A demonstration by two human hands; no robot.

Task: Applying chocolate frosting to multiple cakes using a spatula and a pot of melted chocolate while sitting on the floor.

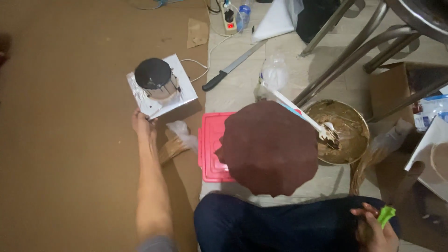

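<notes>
Pull the silver cake board by its near edge, slowly and level, so the small chocolate-covered cake stays centred. Your left hand pinches that edge, fingers closed on it; the cake sits just beyond. Your right hand is curled around a green object by your knee.

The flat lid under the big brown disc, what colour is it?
The lid is red, a flat square one lying under the brown disc; the head view shows it.
</notes>
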